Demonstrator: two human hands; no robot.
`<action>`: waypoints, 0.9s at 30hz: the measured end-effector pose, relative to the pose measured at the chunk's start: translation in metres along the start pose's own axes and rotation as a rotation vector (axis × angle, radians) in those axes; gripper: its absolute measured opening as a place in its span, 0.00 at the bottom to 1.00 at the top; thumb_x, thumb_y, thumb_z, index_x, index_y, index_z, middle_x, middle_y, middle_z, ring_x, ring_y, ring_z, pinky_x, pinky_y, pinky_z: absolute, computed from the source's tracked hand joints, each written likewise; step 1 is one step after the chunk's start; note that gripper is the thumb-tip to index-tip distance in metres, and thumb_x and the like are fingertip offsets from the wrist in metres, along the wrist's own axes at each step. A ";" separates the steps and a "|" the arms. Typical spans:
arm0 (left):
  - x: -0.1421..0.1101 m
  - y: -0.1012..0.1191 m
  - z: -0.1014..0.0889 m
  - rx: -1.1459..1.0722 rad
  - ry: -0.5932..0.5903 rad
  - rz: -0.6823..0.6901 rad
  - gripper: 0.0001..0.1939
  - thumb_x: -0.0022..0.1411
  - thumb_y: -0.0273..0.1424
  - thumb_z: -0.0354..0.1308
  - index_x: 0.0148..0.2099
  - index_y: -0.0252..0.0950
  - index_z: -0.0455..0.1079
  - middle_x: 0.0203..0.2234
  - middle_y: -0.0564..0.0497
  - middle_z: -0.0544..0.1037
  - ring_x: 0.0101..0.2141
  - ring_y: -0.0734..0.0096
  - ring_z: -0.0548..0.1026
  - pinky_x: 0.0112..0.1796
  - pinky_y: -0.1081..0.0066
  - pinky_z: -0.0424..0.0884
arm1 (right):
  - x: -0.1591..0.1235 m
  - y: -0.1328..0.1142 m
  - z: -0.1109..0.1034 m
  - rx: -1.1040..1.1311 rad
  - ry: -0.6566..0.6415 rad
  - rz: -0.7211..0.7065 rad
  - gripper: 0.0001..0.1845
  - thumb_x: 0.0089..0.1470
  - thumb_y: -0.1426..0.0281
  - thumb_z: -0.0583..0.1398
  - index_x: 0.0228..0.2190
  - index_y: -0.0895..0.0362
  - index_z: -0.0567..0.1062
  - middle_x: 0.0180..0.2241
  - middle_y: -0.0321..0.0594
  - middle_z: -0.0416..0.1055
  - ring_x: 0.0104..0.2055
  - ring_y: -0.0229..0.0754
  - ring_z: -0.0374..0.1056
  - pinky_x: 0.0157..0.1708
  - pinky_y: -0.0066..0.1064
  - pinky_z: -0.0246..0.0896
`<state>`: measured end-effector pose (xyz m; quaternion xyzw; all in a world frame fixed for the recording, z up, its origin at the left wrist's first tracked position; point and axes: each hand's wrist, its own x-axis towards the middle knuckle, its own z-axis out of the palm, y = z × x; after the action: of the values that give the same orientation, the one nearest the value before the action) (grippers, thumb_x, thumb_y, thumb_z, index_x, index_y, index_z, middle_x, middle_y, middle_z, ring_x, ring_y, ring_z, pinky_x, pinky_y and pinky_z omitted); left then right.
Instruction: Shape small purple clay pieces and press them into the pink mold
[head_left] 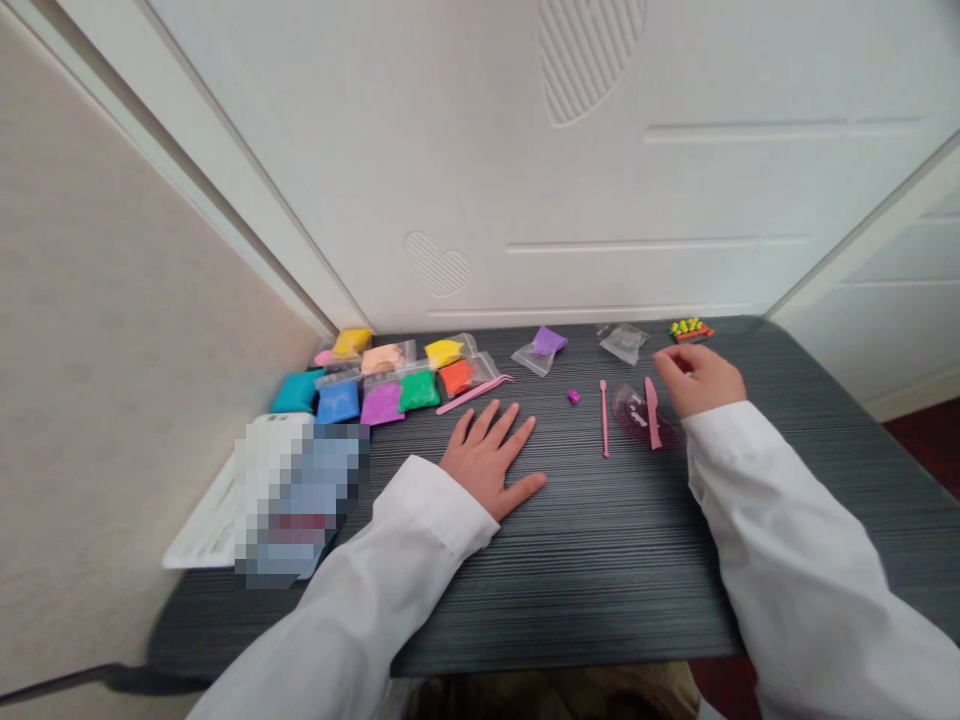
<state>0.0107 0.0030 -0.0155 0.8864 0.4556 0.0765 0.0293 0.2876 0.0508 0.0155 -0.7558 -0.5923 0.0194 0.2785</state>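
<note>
My left hand [491, 462] lies flat on the dark table, fingers spread, holding nothing. Just beyond its fingertips is a pink modelling tool [471, 396] with a bent tip. My right hand [701, 380] is curled with thumb and fingers together; whatever it may hold is hidden. Beside it, a pink plastic knife [652, 415] rests on a clear, curved plastic piece [626, 408]. Left of these lie a thin pink stick tool [604, 420] and a small purple lump of clay [574, 396].
Several bags of coloured clay, including a green one [418, 391], sit at the back left. A bag of purple clay [550, 341], a clear bag [624, 342] and a yellow-green-red clay piece [690, 330] line the back. A blurred-out packet [307, 500] lies at left.
</note>
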 end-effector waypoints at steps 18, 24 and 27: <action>0.000 -0.011 0.005 -0.141 0.181 -0.156 0.21 0.55 0.41 0.47 0.47 0.35 0.63 0.45 0.47 0.67 0.47 0.61 0.60 0.48 0.61 0.55 | -0.001 0.017 0.014 -0.457 -0.368 0.043 0.15 0.40 0.59 0.53 0.29 0.53 0.72 0.28 0.43 0.72 0.29 0.47 0.67 0.21 0.32 0.51; 0.002 -0.010 0.006 -0.191 0.194 -0.140 0.15 0.55 0.38 0.47 0.42 0.37 0.66 0.39 0.49 0.70 0.43 0.64 0.63 0.45 0.63 0.58 | 0.000 0.012 0.004 -0.429 -0.277 0.079 0.14 0.43 0.62 0.51 0.29 0.55 0.71 0.26 0.44 0.72 0.26 0.46 0.66 0.20 0.31 0.50; 0.004 -0.007 0.004 -0.200 0.182 -0.144 0.14 0.56 0.37 0.47 0.41 0.38 0.66 0.38 0.50 0.69 0.43 0.64 0.63 0.44 0.63 0.58 | -0.012 -0.013 -0.002 -0.345 -0.154 0.030 0.14 0.45 0.63 0.50 0.33 0.55 0.68 0.24 0.40 0.71 0.24 0.43 0.66 0.20 0.29 0.50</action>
<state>0.0080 0.0100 -0.0202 0.8334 0.5090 0.1993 0.0814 0.2729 0.0408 0.0189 -0.7974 -0.5950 -0.0206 0.0985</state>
